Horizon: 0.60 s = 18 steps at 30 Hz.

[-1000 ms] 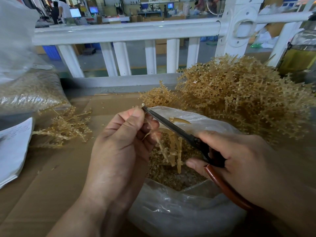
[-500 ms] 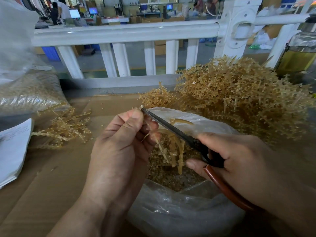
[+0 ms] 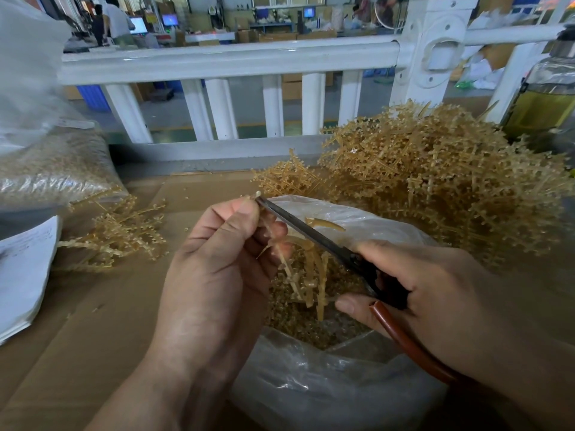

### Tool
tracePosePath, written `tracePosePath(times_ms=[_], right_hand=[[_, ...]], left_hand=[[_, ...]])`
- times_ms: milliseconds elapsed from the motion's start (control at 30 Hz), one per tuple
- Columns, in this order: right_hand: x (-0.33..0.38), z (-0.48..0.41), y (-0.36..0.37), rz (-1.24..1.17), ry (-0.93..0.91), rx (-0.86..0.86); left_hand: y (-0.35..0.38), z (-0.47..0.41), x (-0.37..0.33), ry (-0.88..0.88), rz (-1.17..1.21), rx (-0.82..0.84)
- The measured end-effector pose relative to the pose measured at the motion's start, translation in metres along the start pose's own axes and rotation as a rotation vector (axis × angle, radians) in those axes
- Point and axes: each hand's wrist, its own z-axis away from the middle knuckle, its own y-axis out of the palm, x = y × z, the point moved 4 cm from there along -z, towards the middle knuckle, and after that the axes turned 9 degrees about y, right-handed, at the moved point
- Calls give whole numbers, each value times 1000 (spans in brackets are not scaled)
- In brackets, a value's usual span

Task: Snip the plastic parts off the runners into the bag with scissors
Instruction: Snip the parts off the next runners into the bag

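My left hand (image 3: 217, 269) pinches a tan plastic runner (image 3: 306, 275) over the open clear bag (image 3: 326, 393); the runner's branches hang down into the bag's mouth. My right hand (image 3: 435, 293) grips black scissors (image 3: 311, 234) with a brown handle loop. The blades reach up-left, and their tip meets a small part at the top of the runner, right by my left thumb. Small tan cut parts (image 3: 298, 321) fill the bag.
A big heap of uncut runners (image 3: 435, 188) lies behind the bag on the right. A few loose runners (image 3: 118, 234) lie left on the cardboard surface (image 3: 93, 337). A filled bag (image 3: 53, 169), white papers (image 3: 21, 275), a white railing (image 3: 230, 60) and a bottle (image 3: 544, 94) surround the spot.
The scissors and both hands have barely shifted; the blade tip stays at the top of the runner beside my left thumb.
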Motion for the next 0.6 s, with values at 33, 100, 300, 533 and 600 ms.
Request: tracePosePath(times_ms=[33, 100, 300, 533, 600], right_hand=[[0, 0, 0, 1, 4, -5], [0, 0, 1, 9, 9, -14], [4, 0, 0, -5, 11, -34], [3, 0, -1, -16, 26, -18], [4, 0, -2, -16, 19, -17]], left_hand=[[0, 0, 0, -1, 2, 2], [0, 1, 0, -6, 1, 14], [2, 3, 1, -18, 2, 21], [4, 3, 1, -23, 4, 21], [4, 3, 2, -25, 9, 23]])
